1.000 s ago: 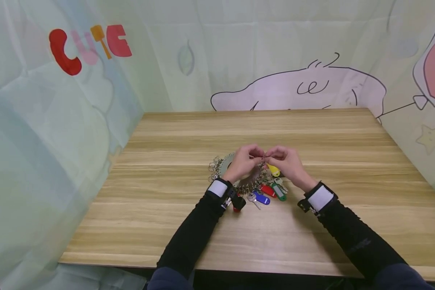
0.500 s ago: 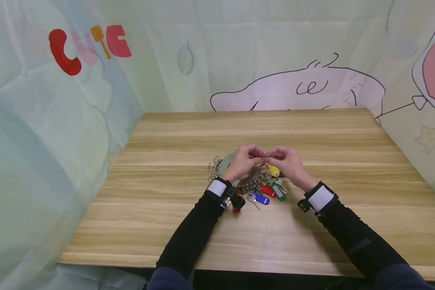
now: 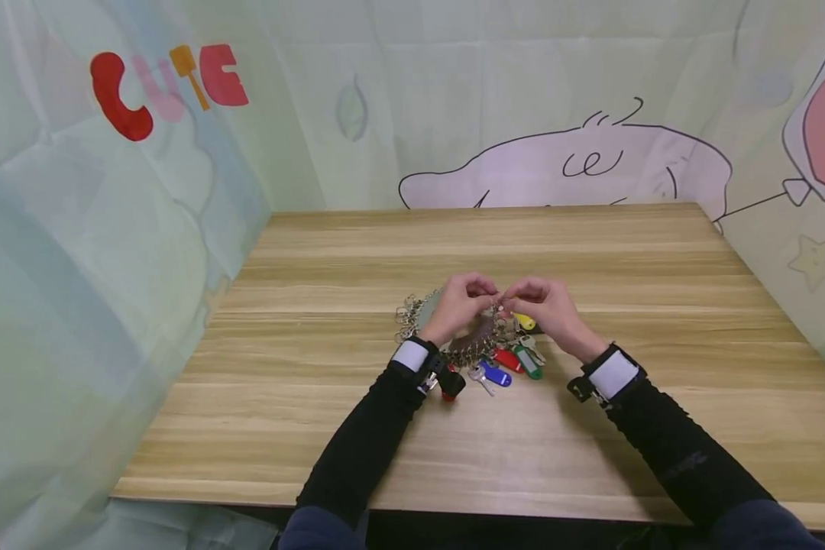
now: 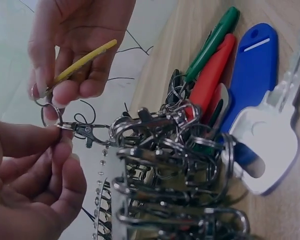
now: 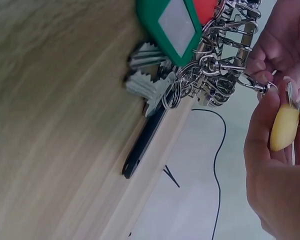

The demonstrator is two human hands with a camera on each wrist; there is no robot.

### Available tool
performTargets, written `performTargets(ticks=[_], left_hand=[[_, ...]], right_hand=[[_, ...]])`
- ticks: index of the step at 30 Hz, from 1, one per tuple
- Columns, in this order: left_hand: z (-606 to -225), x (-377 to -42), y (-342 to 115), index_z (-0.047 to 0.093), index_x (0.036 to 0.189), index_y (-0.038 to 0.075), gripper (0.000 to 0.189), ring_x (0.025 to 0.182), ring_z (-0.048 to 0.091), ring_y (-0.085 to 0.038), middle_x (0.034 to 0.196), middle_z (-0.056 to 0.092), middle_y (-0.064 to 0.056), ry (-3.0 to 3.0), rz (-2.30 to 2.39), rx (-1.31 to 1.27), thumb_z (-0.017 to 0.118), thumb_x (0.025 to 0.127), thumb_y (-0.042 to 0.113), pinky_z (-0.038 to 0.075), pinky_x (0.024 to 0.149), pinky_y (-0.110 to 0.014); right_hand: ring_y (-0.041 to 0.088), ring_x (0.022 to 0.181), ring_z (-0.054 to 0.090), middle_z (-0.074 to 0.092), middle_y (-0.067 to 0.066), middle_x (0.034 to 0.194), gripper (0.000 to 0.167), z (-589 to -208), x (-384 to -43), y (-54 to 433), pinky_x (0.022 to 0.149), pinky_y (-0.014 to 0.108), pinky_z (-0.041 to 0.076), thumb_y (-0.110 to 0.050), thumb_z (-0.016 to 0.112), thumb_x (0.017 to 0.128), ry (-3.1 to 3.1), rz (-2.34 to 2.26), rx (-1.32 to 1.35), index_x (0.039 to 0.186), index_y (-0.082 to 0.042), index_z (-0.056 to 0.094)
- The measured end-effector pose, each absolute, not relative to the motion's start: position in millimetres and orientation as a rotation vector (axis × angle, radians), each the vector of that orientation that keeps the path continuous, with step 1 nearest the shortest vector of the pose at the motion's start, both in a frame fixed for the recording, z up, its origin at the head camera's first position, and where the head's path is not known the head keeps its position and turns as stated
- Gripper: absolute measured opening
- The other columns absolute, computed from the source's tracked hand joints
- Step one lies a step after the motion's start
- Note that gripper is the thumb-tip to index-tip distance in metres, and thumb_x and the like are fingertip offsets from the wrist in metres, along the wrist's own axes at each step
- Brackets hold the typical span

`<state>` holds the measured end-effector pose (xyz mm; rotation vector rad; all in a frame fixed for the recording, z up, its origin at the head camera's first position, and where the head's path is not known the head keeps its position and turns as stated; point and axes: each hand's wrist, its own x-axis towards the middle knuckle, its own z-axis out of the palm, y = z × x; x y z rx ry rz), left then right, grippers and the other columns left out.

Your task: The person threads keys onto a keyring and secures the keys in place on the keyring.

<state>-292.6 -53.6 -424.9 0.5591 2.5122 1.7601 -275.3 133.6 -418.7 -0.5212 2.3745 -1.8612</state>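
Note:
A large ring hung with several metal swivel clasps (image 4: 160,165) and split rings lies under my hands. My left hand (image 3: 457,309) pinches a split ring (image 4: 52,114) at the end of one clasp between thumb and fingertips. Facing it, my right hand (image 3: 546,312) pinches a yellow key tag (image 5: 285,127) by its ring end; the tag's small ring meets the split ring at the fingertips. Green (image 5: 176,30), red (image 3: 509,360) and blue (image 4: 252,75) key tags hang from other clasps, along with a silver key (image 4: 265,140).
The wooden table (image 3: 282,397) reaches to a printed cloth backdrop (image 3: 316,114) at the back and sides. Several more keys (image 5: 150,82) and a dark flat tag (image 5: 145,142) lie on the wood by the right hand.
Both hands stay almost in place. The yellow key tag has turned in the right fingers and shows less of its face in the head view.

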Motion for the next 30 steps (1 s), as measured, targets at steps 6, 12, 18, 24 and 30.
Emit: performTargets(ticks=[6,12,18,24,30], left_hand=[[-426,-292,-54,0.067,0.097,-0.001,0.012,0.076,0.061,-0.012,0.095,0.071,-0.018,2.493,1.826,0.444,0.066,0.085,0.001,0.049,0.065,-0.018],[-425,-291,-53,0.067,0.097,-0.001,0.012,0.078,0.063,-0.016,0.094,0.070,-0.018,2.524,1.816,0.486,0.066,0.085,0.000,0.050,0.068,-0.019],[-425,-290,-51,0.067,0.097,0.000,0.012,0.081,0.064,-0.017,0.094,0.070,-0.017,2.550,1.783,0.519,0.067,0.085,0.001,0.050,0.073,-0.018],[-426,-288,-50,0.067,0.098,0.000,0.012,0.082,0.065,-0.018,0.095,0.070,-0.016,2.539,1.776,0.540,0.067,0.086,0.002,0.050,0.074,-0.019],[-423,-288,-49,0.066,0.099,-0.001,0.013,0.084,0.065,-0.021,0.095,0.070,-0.016,2.582,1.701,0.545,0.066,0.086,0.002,0.051,0.075,-0.020]], right_hand=[[0.015,0.089,0.072,0.062,0.022,0.116,0.038,-416,-274,143,0.087,0.029,0.055,-0.011,0.063,0.092,2.251,-1.838,-0.432,0.125,0.006,0.054],[0.016,0.081,0.072,0.066,0.003,0.101,0.051,-414,-275,148,0.085,0.031,0.057,-0.007,0.057,0.095,2.151,-1.968,-0.225,0.140,0.004,0.035],[0.010,0.072,0.070,0.068,0.008,0.100,0.046,-415,-275,145,0.076,0.030,0.059,-0.007,0.059,0.094,2.298,-2.000,-0.229,0.135,0.005,0.042],[0.002,0.075,0.064,0.060,0.026,0.113,0.041,-418,-275,145,0.071,0.029,0.059,-0.011,0.064,0.092,2.484,-1.940,-0.265,0.126,0.006,0.050],[0.014,0.083,0.065,0.061,0.023,0.108,0.028,-424,-278,147,0.074,0.032,0.059,-0.008,0.063,0.092,2.613,-1.766,-0.362,0.113,0.009,0.057]])
